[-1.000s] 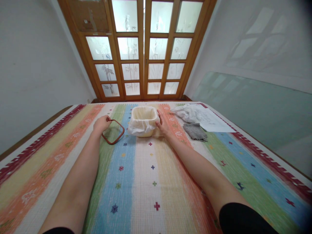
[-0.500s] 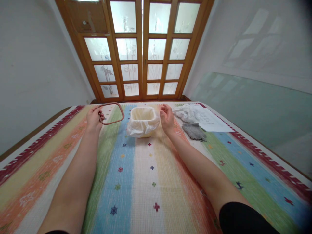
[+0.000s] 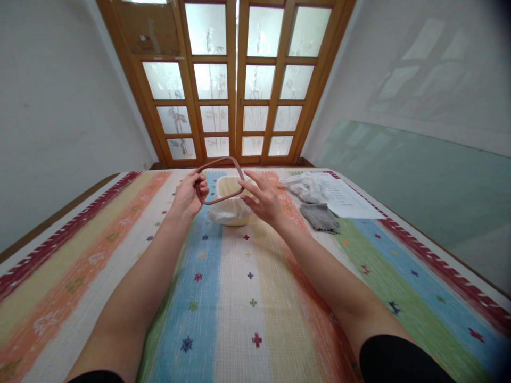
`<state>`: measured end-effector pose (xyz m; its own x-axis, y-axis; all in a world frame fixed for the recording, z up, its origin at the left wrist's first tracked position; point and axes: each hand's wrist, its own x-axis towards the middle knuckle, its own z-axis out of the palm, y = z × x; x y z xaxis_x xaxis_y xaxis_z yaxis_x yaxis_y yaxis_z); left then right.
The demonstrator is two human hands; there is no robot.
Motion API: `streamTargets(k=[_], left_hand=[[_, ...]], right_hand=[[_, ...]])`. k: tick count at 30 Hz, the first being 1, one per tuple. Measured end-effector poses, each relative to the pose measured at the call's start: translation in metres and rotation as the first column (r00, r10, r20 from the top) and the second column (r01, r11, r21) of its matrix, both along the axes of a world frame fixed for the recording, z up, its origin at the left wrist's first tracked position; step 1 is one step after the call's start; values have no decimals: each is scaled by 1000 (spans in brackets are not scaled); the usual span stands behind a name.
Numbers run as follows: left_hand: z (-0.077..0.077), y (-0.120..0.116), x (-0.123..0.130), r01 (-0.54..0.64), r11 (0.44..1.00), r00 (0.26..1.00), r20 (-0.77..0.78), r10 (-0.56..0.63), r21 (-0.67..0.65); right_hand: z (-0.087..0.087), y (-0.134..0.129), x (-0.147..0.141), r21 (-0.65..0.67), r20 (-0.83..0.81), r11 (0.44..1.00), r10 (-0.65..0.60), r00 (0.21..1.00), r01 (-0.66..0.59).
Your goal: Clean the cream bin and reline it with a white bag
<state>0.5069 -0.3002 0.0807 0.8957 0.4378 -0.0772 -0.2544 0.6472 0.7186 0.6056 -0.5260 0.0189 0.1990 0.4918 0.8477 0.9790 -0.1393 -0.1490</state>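
Observation:
My left hand [image 3: 190, 194] is closed on the left side of a brown, square ring with rounded corners, a bin rim [image 3: 222, 199]. The ring is raised and tilted above a small cream bin [image 3: 236, 223]. A white plastic liner bag [image 3: 227, 211] is folded over the bin's mouth, which partly shows through the ring. At the ring's right side is my right hand [image 3: 263, 199], its fingers apart and stretched out. Its fingertips are at the ring's edge; whether they press on it I cannot tell.
To the right lie a crumpled white plastic bag [image 3: 305, 187], a folded grey cloth [image 3: 319, 218] and a printed paper sheet [image 3: 355, 205]. A striped tablecloth [image 3: 235, 298] covers the table. Beyond its far edge stand wooden glazed doors [image 3: 238, 106].
My left hand has carried the brown rim rightward, from beside the bin to above it. My right hand has shifted slightly left, and its fingers now reach the rim's right side.

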Motion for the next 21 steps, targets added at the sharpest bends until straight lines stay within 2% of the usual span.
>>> streamTargets(k=[3,6,9,11,13,14,17,19,21], left_hand=[[-2,-8,1,48,998,998,-47,-50,-42],[-9,-11,5,70,997,996,-53,-71,-8],[-21,-10,10,3,987,1000,-28,1,162],[-30,-7,14,-82,942,996,3,85,327],[-38,-2,18,-147,854,988,40,146,499],[-42,1,19,-164,791,985,63,158,590],[-49,10,22,-185,525,982,140,126,830],[-52,14,22,-177,370,984,166,63,912],[-54,17,20,-147,297,987,158,-13,943]], right_hand=[[1,-8,8,-51,17,999,1,1000,0],[4,-14,10,-100,41,994,37,998,-32],[5,-16,9,-108,29,993,45,999,-42],[5,-18,12,-110,-3,994,31,1000,-31],[4,-20,17,-112,-39,993,17,999,-22],[3,-22,20,-109,-59,994,14,998,-20],[0,-23,28,-91,-128,995,24,991,-36],[-2,-22,31,-76,-174,996,43,984,-56],[-3,-21,34,-66,-203,995,66,977,-81]])
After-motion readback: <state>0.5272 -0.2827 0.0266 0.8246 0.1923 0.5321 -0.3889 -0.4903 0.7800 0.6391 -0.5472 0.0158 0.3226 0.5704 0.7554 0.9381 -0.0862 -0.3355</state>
